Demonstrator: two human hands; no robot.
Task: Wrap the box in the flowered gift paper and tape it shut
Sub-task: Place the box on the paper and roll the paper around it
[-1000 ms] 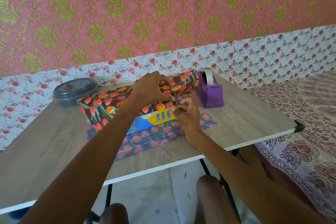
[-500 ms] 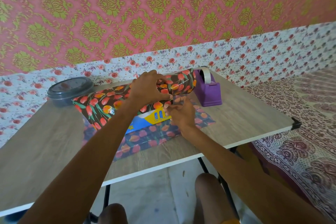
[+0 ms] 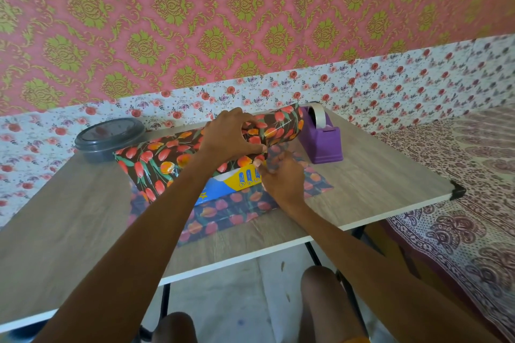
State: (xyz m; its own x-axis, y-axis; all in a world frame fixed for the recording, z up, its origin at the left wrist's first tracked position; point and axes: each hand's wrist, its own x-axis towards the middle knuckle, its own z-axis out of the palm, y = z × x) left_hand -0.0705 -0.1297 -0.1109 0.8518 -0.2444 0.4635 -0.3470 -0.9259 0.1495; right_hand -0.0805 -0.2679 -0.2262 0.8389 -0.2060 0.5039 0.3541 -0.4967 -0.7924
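A blue and yellow box lies on the table, partly covered by dark gift paper with red and orange tulips. The paper's far end is curled into a roll. My left hand grips the paper over the top of the box. My right hand sits at the box's right front corner, its fingertips pinching a clear strip, likely tape, at the paper's edge. More of the sheet lies flat under the box, pale side up. A purple tape dispenser stands just right of the roll.
A dark round lidded container sits at the table's back left. The wooden table has a white front edge and a black corner cap. A patterned bedspread lies to the right. My knees show below the table.
My right hand has shifted slightly up toward the paper's edge beside my left thumb. My left hand keeps its hold on the paper. The camera view has moved a little.
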